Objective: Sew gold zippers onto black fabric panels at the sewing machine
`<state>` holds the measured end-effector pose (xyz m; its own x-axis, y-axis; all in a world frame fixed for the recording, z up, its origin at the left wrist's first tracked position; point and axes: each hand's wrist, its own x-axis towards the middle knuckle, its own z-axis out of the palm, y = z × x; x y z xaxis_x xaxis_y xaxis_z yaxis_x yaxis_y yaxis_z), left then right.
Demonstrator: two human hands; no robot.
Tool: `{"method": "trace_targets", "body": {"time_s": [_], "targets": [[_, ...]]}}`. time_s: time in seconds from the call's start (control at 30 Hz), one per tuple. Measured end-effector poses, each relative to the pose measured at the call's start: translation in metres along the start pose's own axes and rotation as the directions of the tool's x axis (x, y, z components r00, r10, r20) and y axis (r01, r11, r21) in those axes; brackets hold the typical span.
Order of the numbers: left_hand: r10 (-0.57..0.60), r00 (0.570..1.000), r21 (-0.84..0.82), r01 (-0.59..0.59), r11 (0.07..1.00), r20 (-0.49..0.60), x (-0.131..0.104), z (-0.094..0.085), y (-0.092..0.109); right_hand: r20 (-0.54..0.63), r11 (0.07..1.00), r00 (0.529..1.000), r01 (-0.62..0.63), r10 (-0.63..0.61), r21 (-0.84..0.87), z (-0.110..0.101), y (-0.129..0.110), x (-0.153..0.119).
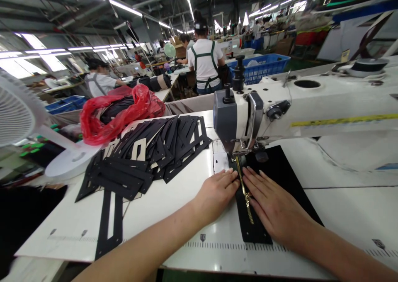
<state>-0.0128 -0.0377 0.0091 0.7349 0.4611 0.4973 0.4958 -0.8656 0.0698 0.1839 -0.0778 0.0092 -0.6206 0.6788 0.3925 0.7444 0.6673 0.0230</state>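
Observation:
Under the head of a white sewing machine lies a black fabric panel with a gold-toothed zipper running along it toward me. My left hand rests flat at the zipper's left side, its fingertips pressing the panel's edge just in front of the presser foot. On the zipper's right, my right hand lies flat with fingers stretched out over the black material. A metal zipper slider shows between the two hands. The needle area is partly hidden by the machine head.
Left of the machine, many black slotted pieces lie in an overlapping pile. Behind them sits a red plastic bag. A white fan stands at the left. Beyond the table are a blue crate and co-workers.

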Motion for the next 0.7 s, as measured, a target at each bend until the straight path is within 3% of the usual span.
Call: {"method": "trace_targets", "body": {"time_s": [0.43, 0.7], "targets": [[-0.060, 0.997, -0.017, 0.060, 0.998, -0.037, 0.013, 0.006, -0.014, -0.046, 0.995, 0.998, 0.040, -0.044, -0.087, 0.008, 0.017, 0.013], [-0.105, 0.994, -0.001, 0.105, 0.994, -0.005, 0.021, 0.010, -0.022, -0.077, 0.998, 0.997, 0.012, -0.018, -0.067, 0.010, 0.025, 0.024]]}}
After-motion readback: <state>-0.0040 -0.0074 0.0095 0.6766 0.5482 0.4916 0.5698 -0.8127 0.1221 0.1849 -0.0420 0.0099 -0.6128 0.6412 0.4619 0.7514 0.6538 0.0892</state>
